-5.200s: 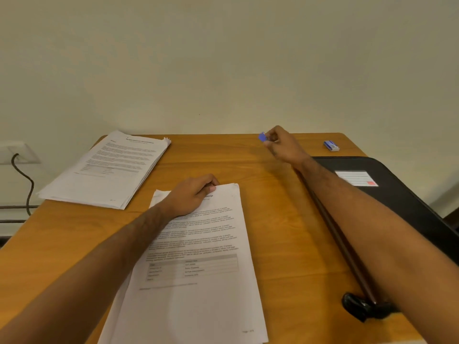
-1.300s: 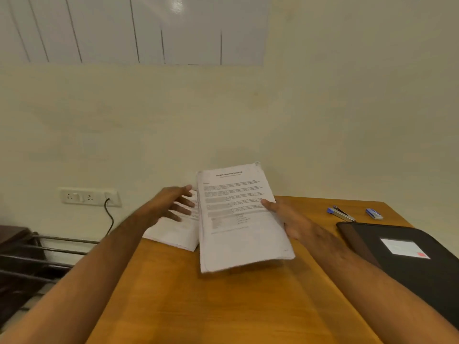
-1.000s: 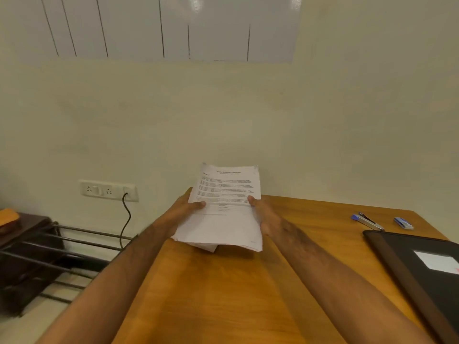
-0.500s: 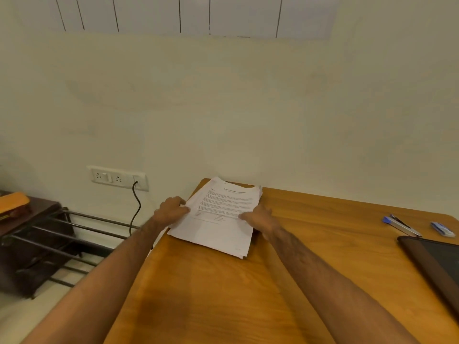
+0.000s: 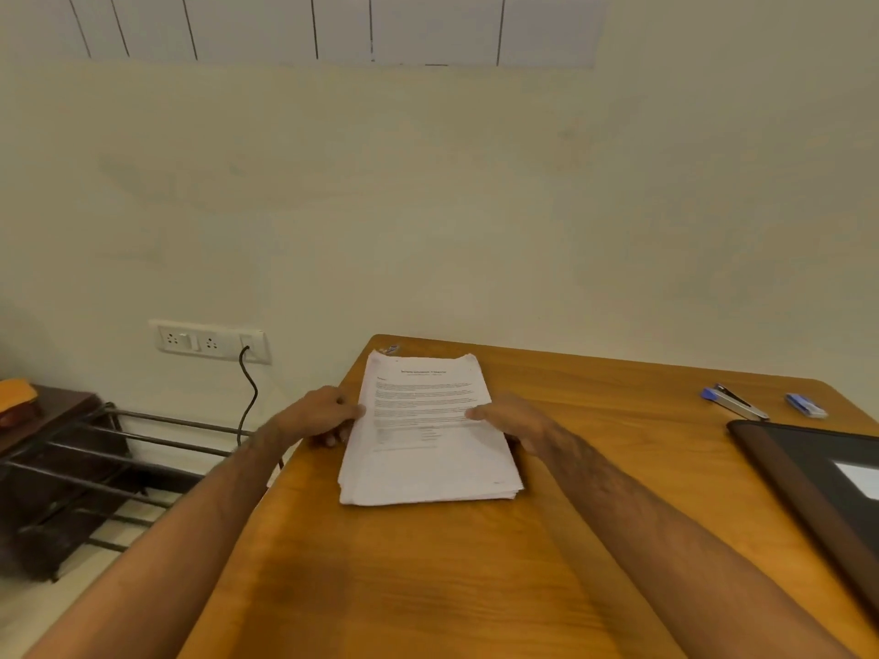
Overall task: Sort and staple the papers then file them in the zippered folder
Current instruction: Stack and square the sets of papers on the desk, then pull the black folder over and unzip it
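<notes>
Right, I'm looking down at the wooden bench [image 5: 475, 587] and the stack of papers [image 5: 428, 435] lies flat near its far left corner, printed page up, the far ends of the sheets a little uneven. Left hand [image 5: 318, 416] sits at the stack's left edge, thumb tip on the top sheet and fingers curled down along the side, so it's holding the pile at that edge. Right hand [image 5: 511, 418] mirrors it on the right edge, thumb laid on the page, the other fingers tucked at the side of the stack where I can't see them well; I read it as gripping the papers too. Both forearms run in from the near edge of the bench. Over by the right edge I see the black zippered folder [image 5: 818, 473], flat, with a pale label on its cover, running out of view. Just beyond it, near the far right corner, there's the stapler [image 5: 735, 402], blue and silver, and a small blue box [image 5: 806, 405] beside it, the two apart from each other. Something small and blue peeks out past the far end of the stack; too tiny to name. Off the bench to the left, a wall socket [image 5: 209, 341] with a dark cable [image 5: 247, 397] hanging down, and a dark metal rack [image 5: 95, 468] below
</notes>
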Demonstrator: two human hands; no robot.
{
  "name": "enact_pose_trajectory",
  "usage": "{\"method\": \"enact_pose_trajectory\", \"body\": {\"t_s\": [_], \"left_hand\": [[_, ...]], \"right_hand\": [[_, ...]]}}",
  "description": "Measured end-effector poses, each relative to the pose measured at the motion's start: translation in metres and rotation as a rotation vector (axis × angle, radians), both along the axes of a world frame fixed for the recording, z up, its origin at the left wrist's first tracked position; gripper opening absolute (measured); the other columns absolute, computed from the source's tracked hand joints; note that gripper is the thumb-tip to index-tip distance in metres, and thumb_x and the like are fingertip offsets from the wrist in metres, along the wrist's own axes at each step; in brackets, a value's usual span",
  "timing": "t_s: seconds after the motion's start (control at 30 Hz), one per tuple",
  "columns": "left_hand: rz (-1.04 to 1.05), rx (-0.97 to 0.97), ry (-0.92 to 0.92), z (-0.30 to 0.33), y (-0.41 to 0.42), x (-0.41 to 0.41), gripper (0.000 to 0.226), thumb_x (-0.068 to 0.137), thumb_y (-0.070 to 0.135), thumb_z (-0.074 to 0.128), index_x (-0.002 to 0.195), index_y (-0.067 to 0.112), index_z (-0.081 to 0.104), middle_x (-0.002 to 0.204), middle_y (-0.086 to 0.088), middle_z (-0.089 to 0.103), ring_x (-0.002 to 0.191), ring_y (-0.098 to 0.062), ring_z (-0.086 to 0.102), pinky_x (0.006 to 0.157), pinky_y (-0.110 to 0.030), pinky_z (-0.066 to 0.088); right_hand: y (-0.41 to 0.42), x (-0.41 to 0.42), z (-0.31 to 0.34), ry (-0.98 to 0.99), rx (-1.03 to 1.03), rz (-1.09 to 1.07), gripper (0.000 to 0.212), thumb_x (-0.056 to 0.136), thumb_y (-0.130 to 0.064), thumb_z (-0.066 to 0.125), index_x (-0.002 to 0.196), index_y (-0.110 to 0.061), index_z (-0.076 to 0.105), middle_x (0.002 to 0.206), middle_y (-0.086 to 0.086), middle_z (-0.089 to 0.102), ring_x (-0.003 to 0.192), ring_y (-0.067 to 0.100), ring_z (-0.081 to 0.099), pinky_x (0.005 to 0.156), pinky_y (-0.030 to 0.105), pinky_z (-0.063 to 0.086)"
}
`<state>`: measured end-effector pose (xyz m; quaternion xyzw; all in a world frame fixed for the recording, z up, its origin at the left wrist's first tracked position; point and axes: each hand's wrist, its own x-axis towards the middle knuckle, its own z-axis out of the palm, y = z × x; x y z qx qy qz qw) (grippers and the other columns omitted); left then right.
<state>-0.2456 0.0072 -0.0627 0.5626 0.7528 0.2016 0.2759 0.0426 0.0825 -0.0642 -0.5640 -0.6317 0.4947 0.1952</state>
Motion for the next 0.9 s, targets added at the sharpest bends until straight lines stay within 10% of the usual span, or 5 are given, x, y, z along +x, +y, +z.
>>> {"method": "enact_pose_trajectory", "body": {"t_s": [0.2, 0.5, 0.77, 0.9], "left_hand": [[-0.05, 0.016, 0.038, -0.001, -0.016, 0.022, 0.036, 0.099, 0.033, 0.058, 0.129, 0.015, 0.048, 0.123, -0.004, 0.064, 0.104, -0.023, 0.067, 0.086, -0.032, 0.056], [0.039, 0.171, 0.172, 0.001, -0.022, 0.033, 0.041, 0.099, 0.01, 0.055, 0.139, 0.004, 0.05, 0.136, -0.015, 0.059, 0.123, -0.033, 0.058, 0.101, -0.037, 0.047], [0.112, 0.143, 0.443, -0.011, -0.024, 0.04, 0.053, 0.099, 0.037, 0.05, 0.146, 0.017, 0.038, 0.143, -0.013, 0.042, 0.131, -0.032, 0.042, 0.108, -0.052, 0.037], [0.046, 0.243, 0.53, -0.002, -0.013, 0.092, 0.046, 0.1, 0.041, 0.049, 0.142, 0.022, 0.044, 0.151, -0.007, 0.039, 0.137, -0.03, 0.037, 0.111, -0.054, 0.031]], "right_hand": [[-0.015, 0.016, -0.009, -0.152, 0.044, 0.083, 0.043, 0.087, -0.02, 0.075, 0.128, -0.024, 0.061, 0.146, 0.005, 0.051, 0.133, 0.026, 0.05, 0.117, 0.047, 0.038], [-0.029, 0.003, 0.002, -0.072, 0.012, 0.135, 0.053, 0.092, -0.013, 0.072, 0.141, -0.019, 0.054, 0.15, 0.006, 0.051, 0.134, 0.024, 0.053, 0.113, 0.039, 0.044], [-0.029, 0.021, 0.0, -0.132, 0.127, 0.135, 0.046, 0.1, -0.024, 0.062, 0.142, -0.011, 0.05, 0.141, 0.006, 0.059, 0.11, 0.018, 0.061, 0.083, 0.027, 0.053], [-0.033, 0.064, 0.004, -0.356, 0.359, 0.115, 0.07, 0.098, -0.04, 0.062, 0.155, -0.012, 0.034, 0.157, 0.011, 0.036, 0.135, 0.027, 0.047, 0.109, 0.038, 0.045]]}}
